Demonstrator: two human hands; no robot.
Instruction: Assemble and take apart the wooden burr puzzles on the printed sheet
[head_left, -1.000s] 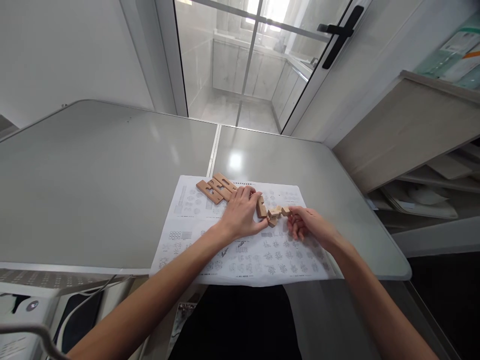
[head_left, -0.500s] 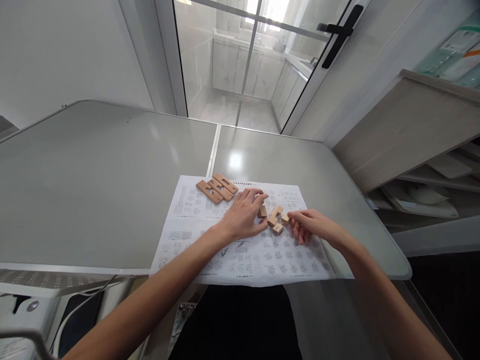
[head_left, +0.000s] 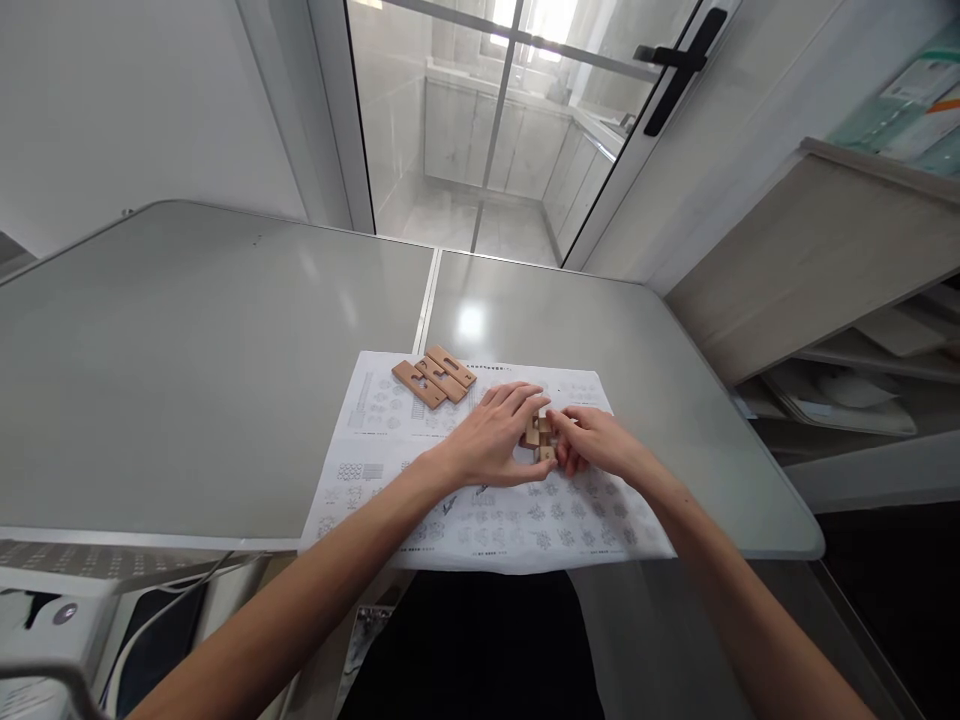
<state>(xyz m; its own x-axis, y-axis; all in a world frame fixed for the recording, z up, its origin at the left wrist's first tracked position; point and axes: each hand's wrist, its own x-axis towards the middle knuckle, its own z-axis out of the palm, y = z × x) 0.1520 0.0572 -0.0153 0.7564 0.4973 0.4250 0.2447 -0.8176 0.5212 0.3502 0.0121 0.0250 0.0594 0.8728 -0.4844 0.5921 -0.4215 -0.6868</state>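
Small wooden puzzle blocks [head_left: 531,436] are gathered in a cluster on the printed sheet [head_left: 345,440]. From the left, my left hand [head_left: 495,435] curves around them, fingers along the far side and thumb at the near side. My right hand [head_left: 592,438] closes in from the right with its fingers curled, thumb and index finger against the cluster. One block [head_left: 547,454] at the near edge carries a small dark mark. Parts of the cluster are hidden behind my fingers. Three flat wooden pieces [head_left: 435,377] with cut-out slots lie side by side at the sheet's far left.
The sheet, printed with small diagrams, lies on a grey table [head_left: 225,370] with a seam. Beyond the table stands a glazed door with a black handle [head_left: 684,70]. Wooden shelves [head_left: 840,250] rise at the right, and a white appliance [head_left: 52,630] sits at the lower left.
My right hand has moved left, toward my left hand. The blocks that lay loosely spread between the hands are now pushed together into a tight cluster. My left hand shifted slightly right.
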